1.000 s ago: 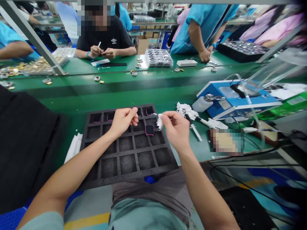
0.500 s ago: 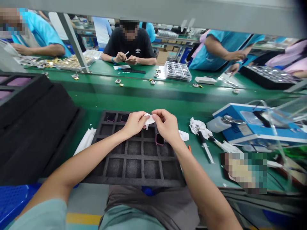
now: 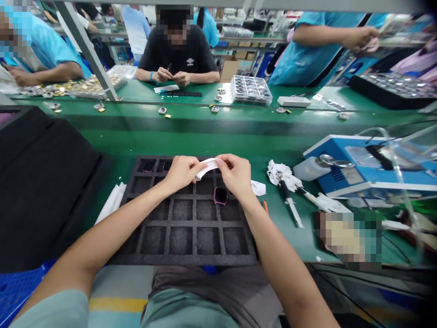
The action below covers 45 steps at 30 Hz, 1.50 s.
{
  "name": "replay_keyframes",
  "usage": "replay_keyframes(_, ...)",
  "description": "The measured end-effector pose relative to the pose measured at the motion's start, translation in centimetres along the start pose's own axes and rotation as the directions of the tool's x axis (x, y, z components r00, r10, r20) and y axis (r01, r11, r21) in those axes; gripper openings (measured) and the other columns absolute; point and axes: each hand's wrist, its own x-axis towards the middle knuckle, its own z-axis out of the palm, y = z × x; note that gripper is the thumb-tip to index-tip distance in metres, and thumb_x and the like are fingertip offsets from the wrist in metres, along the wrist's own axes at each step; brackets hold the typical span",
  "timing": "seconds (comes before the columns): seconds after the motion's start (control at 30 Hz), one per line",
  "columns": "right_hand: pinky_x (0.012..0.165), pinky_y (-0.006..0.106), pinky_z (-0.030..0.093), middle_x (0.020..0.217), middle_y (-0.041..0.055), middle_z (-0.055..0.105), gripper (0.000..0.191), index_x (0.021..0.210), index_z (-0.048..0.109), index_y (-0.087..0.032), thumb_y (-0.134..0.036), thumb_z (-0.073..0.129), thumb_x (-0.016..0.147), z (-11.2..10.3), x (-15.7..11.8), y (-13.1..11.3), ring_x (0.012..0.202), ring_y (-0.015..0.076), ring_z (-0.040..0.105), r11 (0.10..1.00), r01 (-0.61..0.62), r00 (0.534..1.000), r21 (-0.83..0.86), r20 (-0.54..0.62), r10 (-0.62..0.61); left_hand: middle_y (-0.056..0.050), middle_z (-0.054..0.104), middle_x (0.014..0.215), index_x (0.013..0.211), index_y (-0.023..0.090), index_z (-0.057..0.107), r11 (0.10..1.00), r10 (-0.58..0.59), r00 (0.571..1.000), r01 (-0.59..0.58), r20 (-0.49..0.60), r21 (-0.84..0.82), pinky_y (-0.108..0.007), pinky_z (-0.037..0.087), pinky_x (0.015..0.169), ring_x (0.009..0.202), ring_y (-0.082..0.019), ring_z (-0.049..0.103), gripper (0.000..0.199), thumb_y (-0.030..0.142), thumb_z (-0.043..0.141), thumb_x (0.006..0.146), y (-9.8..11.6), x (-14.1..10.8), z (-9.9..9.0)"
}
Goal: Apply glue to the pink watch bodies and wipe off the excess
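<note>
1 wht. tissue strip (image 3: pixel 206 168), over compartmented foam tray (image 3: pixel 195 224) at 1 o'clock; L. hand (image 3: pixel 179 174) & R. hand (image 3: pixel 238 176) pinching an end ea.; best kept lightly taut, clear of smartwatch (image 3: pixel 220 196), 2 o'clock.

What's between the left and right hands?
Head view: a white tissue-like strip, pinched at one end by the left hand, at the other by the right hand.

**White paper-like tissue (image 3: pixel 207 167) drawn out into a strip**

The left hand (image 3: pixel 181 174), apart from the tissue a second ago, now pinches its left end, opposite the right hand (image 3: pixel 236 176). The bunched piece lies flatter and longer between them. At far right, the blue-shirted co-worker's hands (image 3: pixel 363 38) are now raised above the green bench (image 3: pixel 133 93).
</note>
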Motion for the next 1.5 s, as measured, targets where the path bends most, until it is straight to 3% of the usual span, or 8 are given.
replay_keyframes(0.3, 0.072, 0.028, 0.05, 0.082, 0.0061, 0.077, 0.027, 0.087, 0.079, -0.014, -0.036, 0.064, 0.084, -0.6, 0.7, 0.8, 0.069, 0.0144, 0.063, 0.999, -0.007, 0.999, 0.037, -0.033, 0.009, -0.007, 0.078, 0.072, 0.079, 0.015, 0.075, 0.988, -0.064, 0.986, 0.085, 0.156, -0.128, -0.028, 0.06, 0.064, 0.063, -0.017, 0.073, 0.011, 0.024, 0.069, 0.082, -0.3, 0.4, 0.2)
replay_keyframes(0.47, 0.073, 0.028, 0.052, 0.087, 0.0067, 0.078, 0.029, 0.092, 0.078, -0.014, -0.038, 0.062, 0.087, -0.6, 0.4, 0.3, 0.073, 0.0147, 0.066, 0.995, 0.036, 0.999, 0.09, 0.01, -0.037, -0.003, 0.066, 0.059, 0.07, 0.017, 0.066, 0.998, -0.041, 0.994, 0.045, 0.103, -0.043, -0.026, 0.046, 0.055, 0.051, -0.014, 0.06, 0.023, 0.032, 0.063, 0.088, -0.2, 0.1, 0.1)
replay_keyframes(0.63, 0.078, 0.029, 0.054, 0.106, 0.0067, 0.08, 0.032, 0.108, 0.08, -0.019, -0.039, 0.068, 0.087, -0.2, 0.0, 0.0, 0.086, 0.0171, 0.071, 0.985, 0.086, 0.966, 0.148, 0.231, -0.119, 0.002, 0.05, 0.057, 0.058, 0.019, 0.05, 0.995, 0.07, 0.997, -0.071, 0.017, 0.074, -0.028, 0.026, 0.06, 0.057, -0.012, 0.041, 0.033, 0.028, 0.06, 0.089, 0.9, -0.4, 0.4)
replay_keyframes(0.8, 0.08, 0.03, 0.055, 0.1, 0.0059, 0.082, 0.023, 0.098, 0.083, -0.02, -0.032, 0.069, 0.085, 0.5, -0.5, 0.1, 0.084, 0.0186, 0.074, 0.986, 0.062, 0.944, 0.156, 0.312, -0.109, 0.001, 0.048, 0.055, 0.056, 0.019, 0.05, 0.995, 0.072, 0.997, -0.07, -0.023, 0.065, -0.029, 0.024, 0.06, 0.057, -0.013, 0.041, 0.041, 0.038, 0.057, 0.091, 0.7, -0.7, 0.9)
replay_keyframes(0.97, 0.077, 0.03, 0.051, 0.093, 0.0054, 0.081, 0.02, 0.09, 0.083, -0.019, -0.03, 0.067, 0.084, 0.2, -0.4, 0.0, 0.081, 0.0177, 0.071, 0.991, 0.055, 0.971, 0.124, 0.225, -0.082, -0.003, 0.057, 0.052, 0.059, 0.019, 0.057, 0.997, -0.005, 1.0, 0.005, -0.006, -0.074, -0.026, 0.033, 0.051, 0.049, -0.013, 0.051, 0.062, 0.071, 0.05, 0.091, 0.0, -0.6, 1.2)
replay_keyframes(1.07, 0.072, 0.029, 0.047, 0.089, 0.0052, 0.08, 0.022, 0.091, 0.082, -0.017, -0.031, 0.066, 0.085, -0.8, 0.1, 0.0, 0.073, 0.0152, 0.066, 0.993, 0.043, 0.989, 0.106, 0.134, -0.057, -0.012, 0.076, 0.073, 0.08, 0.014, 0.072, 0.935, -0.161, 0.986, 0.164, 0.034, -0.315, -0.025, 0.041, 0.048, 0.052, -0.016, 0.066, 0.08, 0.084, 0.034, 0.091, 0.2, -0.4, 0.8)
replay_keyframes(1.23, 0.067, 0.028, 0.046, 0.085, 0.0044, 0.078, 0.021, 0.087, 0.08, -0.017, -0.035, 0.07, 0.083, -2.0, 0.7, 0.1, 0.067, 0.013, 0.06, 0.993, 0.011, 0.999, 0.121, 0.046, -0.017, -0.018, 0.082, 0.094, 0.095, 0.01, 0.078, 0.721, -0.307, 0.943, 0.319, 0.129, -0.616, -0.023, 0.049, 0.054, 0.062, -0.017, 0.075, 0.088, 0.087, 0.035, 0.091, 0.9, -0.5, -0.2)
replay_keyframes(1.5, 0.069, 0.03, 0.05, 0.085, 0.0043, 0.078, 0.019, 0.088, 0.079, -0.018, -0.034, 0.073, 0.082, -2.0, 0.4, -0.1, 0.069, 0.0137, 0.064, 0.985, 0.004, 1.0, 0.175, -0.008, -0.002, -0.017, 0.083, 0.094, 0.097, 0.011, 0.08, 0.679, -0.28, 0.944, 0.323, 0.174, -0.659, -0.022, 0.049, 0.054, 0.063, -0.016, 0.075, 0.082, 0.08, 0.036, 0.096, 1.4, -0.9, -0.4)
